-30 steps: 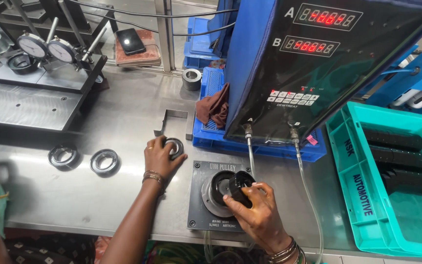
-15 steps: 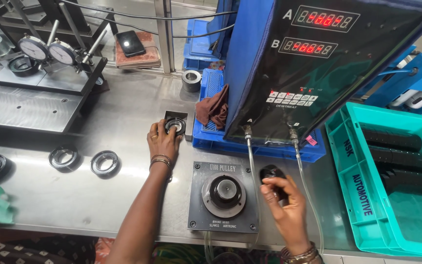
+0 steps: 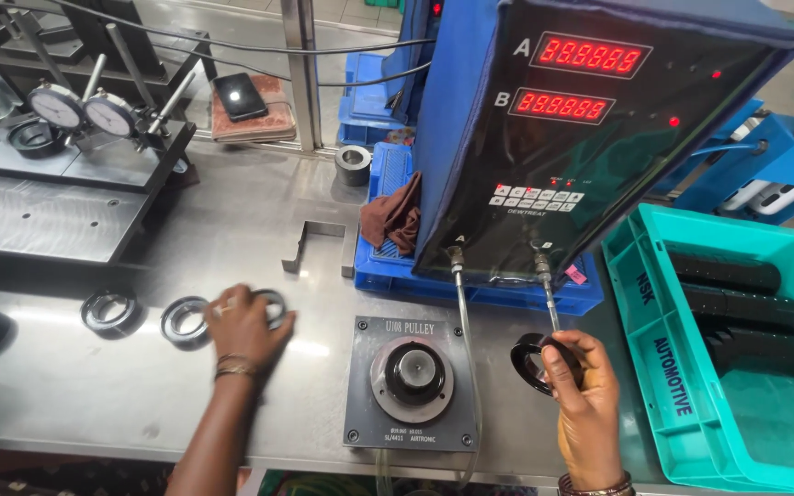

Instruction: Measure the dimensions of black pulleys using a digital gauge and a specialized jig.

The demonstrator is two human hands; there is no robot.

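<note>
I count four black rings left of the gauge block (image 3: 413, 381), my left hand (image 3: 245, 323) flat on one ring (image 3: 271, 303), my right hand (image 3: 579, 386) gripping a fifth ring (image 3: 533, 363) just right.

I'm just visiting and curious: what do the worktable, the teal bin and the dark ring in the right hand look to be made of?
Worktable: likely brushed steel, grey with dull glare. Teal bin: seemingly moulded plastic, even colour, smooth walls. Dark ring, held in the right hand: probably blackened metal, glossy rim; rubber cannot be excluded.
</note>
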